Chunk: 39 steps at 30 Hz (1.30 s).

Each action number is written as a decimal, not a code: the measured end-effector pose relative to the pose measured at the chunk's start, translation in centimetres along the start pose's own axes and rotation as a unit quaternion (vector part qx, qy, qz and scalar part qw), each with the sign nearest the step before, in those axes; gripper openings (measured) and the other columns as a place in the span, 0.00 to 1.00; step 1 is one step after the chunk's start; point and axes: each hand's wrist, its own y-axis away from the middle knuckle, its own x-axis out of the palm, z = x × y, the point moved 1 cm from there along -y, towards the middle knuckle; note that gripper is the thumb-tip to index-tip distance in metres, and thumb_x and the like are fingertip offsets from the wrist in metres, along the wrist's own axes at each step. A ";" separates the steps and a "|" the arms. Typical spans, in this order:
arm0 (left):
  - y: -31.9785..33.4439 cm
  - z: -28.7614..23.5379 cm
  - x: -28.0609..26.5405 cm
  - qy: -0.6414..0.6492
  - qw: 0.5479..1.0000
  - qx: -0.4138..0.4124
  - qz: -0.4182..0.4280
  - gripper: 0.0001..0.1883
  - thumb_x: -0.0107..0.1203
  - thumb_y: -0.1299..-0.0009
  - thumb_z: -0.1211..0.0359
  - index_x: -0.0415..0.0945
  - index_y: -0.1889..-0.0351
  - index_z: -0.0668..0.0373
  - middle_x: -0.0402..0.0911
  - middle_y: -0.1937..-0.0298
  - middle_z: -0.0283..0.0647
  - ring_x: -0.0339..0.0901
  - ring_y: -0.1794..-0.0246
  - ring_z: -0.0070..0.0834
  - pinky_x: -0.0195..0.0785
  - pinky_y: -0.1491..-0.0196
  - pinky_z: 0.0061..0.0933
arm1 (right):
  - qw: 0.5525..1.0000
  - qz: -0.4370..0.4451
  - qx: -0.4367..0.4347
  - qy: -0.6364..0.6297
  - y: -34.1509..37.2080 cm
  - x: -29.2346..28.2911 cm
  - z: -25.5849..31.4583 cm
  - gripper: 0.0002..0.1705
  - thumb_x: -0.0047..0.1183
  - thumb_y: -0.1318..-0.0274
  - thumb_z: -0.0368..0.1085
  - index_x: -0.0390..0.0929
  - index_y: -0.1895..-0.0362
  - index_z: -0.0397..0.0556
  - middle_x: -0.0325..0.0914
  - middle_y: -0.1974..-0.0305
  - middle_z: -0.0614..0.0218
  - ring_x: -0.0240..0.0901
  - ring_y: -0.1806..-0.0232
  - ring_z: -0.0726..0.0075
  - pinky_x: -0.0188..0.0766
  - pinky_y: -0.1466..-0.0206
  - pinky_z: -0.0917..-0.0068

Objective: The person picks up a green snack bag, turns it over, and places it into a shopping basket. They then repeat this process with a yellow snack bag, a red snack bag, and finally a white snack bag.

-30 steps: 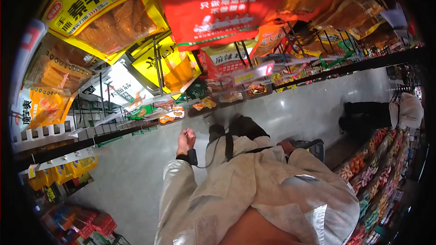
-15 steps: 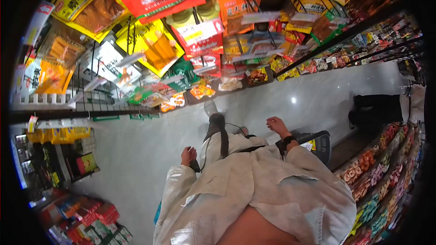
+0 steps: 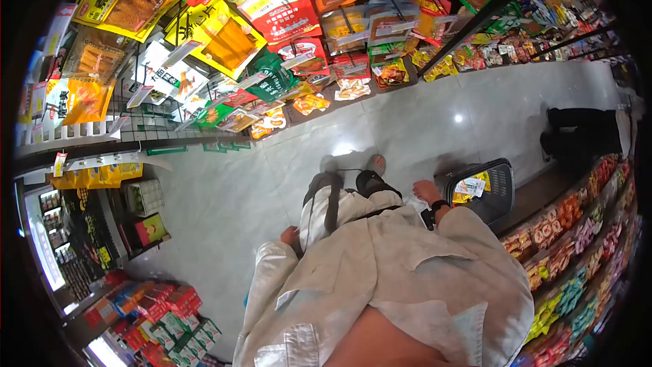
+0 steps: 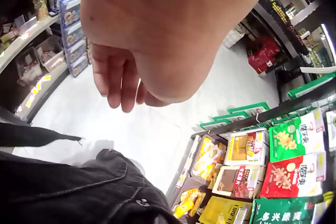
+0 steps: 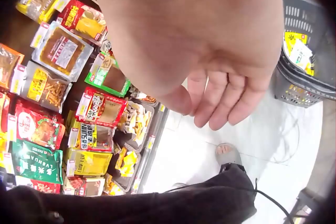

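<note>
Left hand [image 4: 147, 50] and right hand [image 5: 215, 61] hang, fingers loose, gripping nothing; a yellow packet [image 3: 129, 1] reads 牛排; packets [image 3: 471, 187] in the basket [image 3: 502, 190] seem too small to read.

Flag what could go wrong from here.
1. The black cable curves loosely near the dark trouser leg, so it could snag during a step.
2. The basket is close beside the right hand; a turn that way might bump it.
3. The hanging packets crowd together on the rack, so pulling one could drag a neighbour off.
</note>
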 end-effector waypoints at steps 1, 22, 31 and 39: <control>-2.0 1.1 1.1 0.009 1.000 0.022 -0.013 0.13 0.55 0.27 0.68 0.80 0.48 0.63 0.86 0.55 0.52 0.83 0.54 0.50 0.78 0.51 0.44 | 1.000 -0.005 0.007 -0.016 0.6 0.9 -0.4 0.06 0.51 0.37 0.37 0.78 0.69 0.56 0.78 0.72 0.75 0.77 0.71 0.77 0.74 0.71 0.76; -12.1 10.0 -2.4 0.474 0.814 -0.278 0.190 0.18 0.50 0.26 0.61 0.74 0.44 0.61 0.85 0.57 0.43 0.83 0.63 0.35 0.77 0.62 0.38 | 0.917 -0.265 0.024 -0.297 19.5 19.6 -2.0 0.14 0.53 0.36 0.37 0.79 0.48 0.48 0.82 0.61 0.73 0.78 0.63 0.78 0.75 0.59 0.79; -14.2 4.2 -6.1 0.405 0.875 -0.207 0.169 0.13 0.52 0.26 0.61 0.74 0.48 0.54 0.84 0.62 0.37 0.82 0.67 0.30 0.75 0.63 0.34 | 0.814 -0.281 0.107 -0.498 23.7 26.9 -10.7 0.09 0.56 0.35 0.44 0.80 0.57 0.55 0.79 0.69 0.79 0.72 0.73 0.82 0.69 0.68 0.81; -13.6 -4.3 -8.7 0.464 0.867 -0.153 0.101 0.05 0.55 0.27 0.63 0.75 0.57 0.51 0.68 0.80 0.29 0.65 0.85 0.21 0.58 0.84 0.26 | 0.820 -0.278 0.055 -0.497 22.0 24.5 -14.8 0.09 0.57 0.35 0.42 0.80 0.63 0.52 0.77 0.72 0.77 0.70 0.76 0.82 0.65 0.76 0.83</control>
